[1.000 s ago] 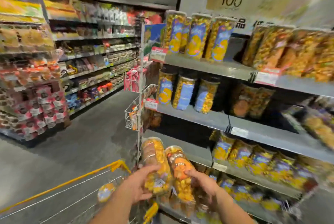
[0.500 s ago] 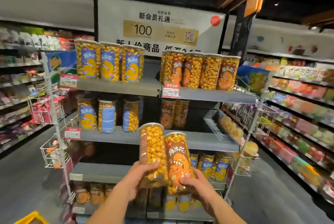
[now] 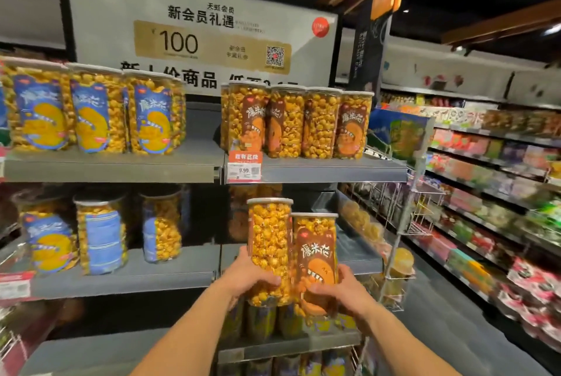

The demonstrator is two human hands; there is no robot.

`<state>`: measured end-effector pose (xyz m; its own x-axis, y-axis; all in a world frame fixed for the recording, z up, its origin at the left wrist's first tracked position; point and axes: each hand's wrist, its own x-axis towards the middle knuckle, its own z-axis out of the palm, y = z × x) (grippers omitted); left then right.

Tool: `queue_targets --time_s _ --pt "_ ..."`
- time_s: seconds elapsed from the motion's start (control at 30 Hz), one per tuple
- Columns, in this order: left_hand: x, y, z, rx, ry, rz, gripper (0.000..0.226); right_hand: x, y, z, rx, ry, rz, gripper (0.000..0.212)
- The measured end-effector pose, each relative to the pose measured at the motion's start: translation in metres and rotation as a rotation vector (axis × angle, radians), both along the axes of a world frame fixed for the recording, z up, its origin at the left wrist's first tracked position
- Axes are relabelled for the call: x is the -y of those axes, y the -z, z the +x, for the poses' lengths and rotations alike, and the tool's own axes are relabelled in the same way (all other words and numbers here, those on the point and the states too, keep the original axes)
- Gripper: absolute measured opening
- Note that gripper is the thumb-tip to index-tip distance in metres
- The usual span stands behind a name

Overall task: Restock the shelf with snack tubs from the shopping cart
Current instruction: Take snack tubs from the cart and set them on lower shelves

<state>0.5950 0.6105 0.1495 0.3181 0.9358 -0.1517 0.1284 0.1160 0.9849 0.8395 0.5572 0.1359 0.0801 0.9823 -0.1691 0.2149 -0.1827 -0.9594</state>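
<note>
Popcorn (image 3: 268, 233) shows through the clear wall of the left tub (image 3: 270, 257), which the left hand (image 3: 250, 275) grips low down, thumb on the near left side and fingers curled across the front. From that hand the tub rises toward 12 o'clock, upright.

The right hand (image 3: 343, 290) wraps round the lower part of the right tub (image 3: 315, 254), whose brown label faces the camera. This tub lies at about 10 o'clock from the right hand, also upright. It sits slightly lower than the left tub and touches it side to side.

Both tubs are held in the air in front of the right-hand bay of the shelving, with the middle shelf (image 3: 355, 254) just behind them.

At 12 o'clock above the tubs, the top shelf (image 3: 334, 172) carries a row of brown-label tubs (image 3: 318, 123), and a price tag (image 3: 244, 166) hangs on its front edge. At 10 o'clock, blue-label tubs (image 3: 91, 111) stand at the same level. More blue-label tubs stand at 9 o'clock, one level lower. A sign (image 3: 182, 41) reading 100 hangs above the shelving.
</note>
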Motion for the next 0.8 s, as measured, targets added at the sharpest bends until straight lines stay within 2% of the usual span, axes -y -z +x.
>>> queue_targets --time_s 0.07,0.1,0.2,0.3,0.4,0.53,0.7,0.8 --pt "-0.024 0.001 0.011 0.055 0.001 0.007 0.123 -0.023 -0.004 0.001 -0.021 0.067 0.003 0.098" --pt "-0.036 0.001 0.016 0.059 -0.012 0.01 0.119 -0.034 -0.004 0.002 -0.021 0.091 -0.001 0.1" --pt "-0.068 0.001 0.026 0.061 -0.059 0.04 0.118 -0.059 -0.004 0.008 -0.009 0.128 0.013 0.122" --pt "-0.099 0.005 0.038 0.064 -0.093 0.035 0.118 -0.087 -0.003 0.016 0.024 0.178 0.016 0.104" --pt "-0.126 0.01 0.052 0.071 -0.132 0.04 0.113 -0.116 -0.003 0.03 0.072 0.219 0.022 0.109" --pt "-0.159 0.019 0.078 0.069 -0.161 0.022 0.088 -0.151 -0.006 0.051 0.135 0.203 0.015 0.096" --pt "-0.194 0.021 0.104 0.058 -0.191 -0.093 0.074 -0.2 0.001 0.078 0.177 0.161 -0.015 0.122" --pt "-0.216 0.028 0.132 0.037 -0.174 -0.188 0.043 -0.243 0.025 0.108 0.197 0.14 -0.063 0.121"
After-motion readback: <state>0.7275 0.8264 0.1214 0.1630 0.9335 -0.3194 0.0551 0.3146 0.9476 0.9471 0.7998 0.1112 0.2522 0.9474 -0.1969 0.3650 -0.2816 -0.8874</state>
